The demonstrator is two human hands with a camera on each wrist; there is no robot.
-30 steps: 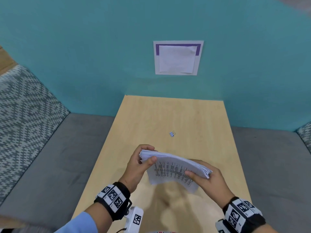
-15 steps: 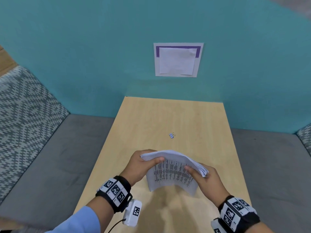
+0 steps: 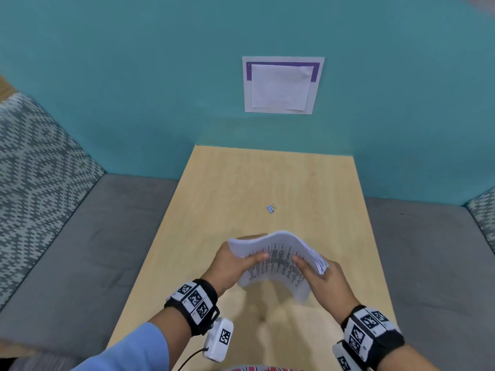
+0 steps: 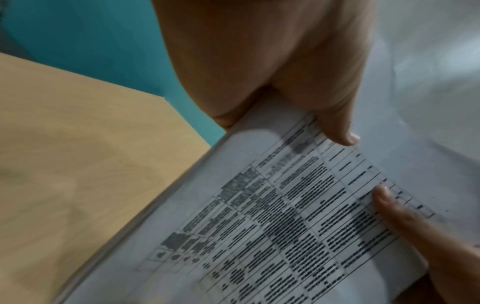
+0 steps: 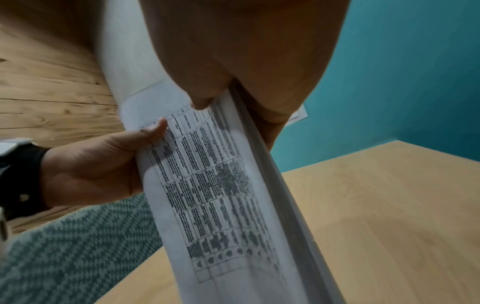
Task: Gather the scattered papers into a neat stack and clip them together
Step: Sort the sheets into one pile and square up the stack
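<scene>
Above table (image 3: 230, 183), paper stack (image 3: 278, 261) between both hands

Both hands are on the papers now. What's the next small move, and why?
Probably tap the paper stack edge-down on the table to square it. The left hand and right hand hold it bowed above the wood, its right edge fanned, and the binder clip lies unused beyond.

Matt printed paper stack (image 3: 278, 259); smooth pale wood-look table (image 3: 267, 180); small metal-handled binder clip (image 3: 271, 208); woven patterned cushion (image 3: 34, 167).
</scene>
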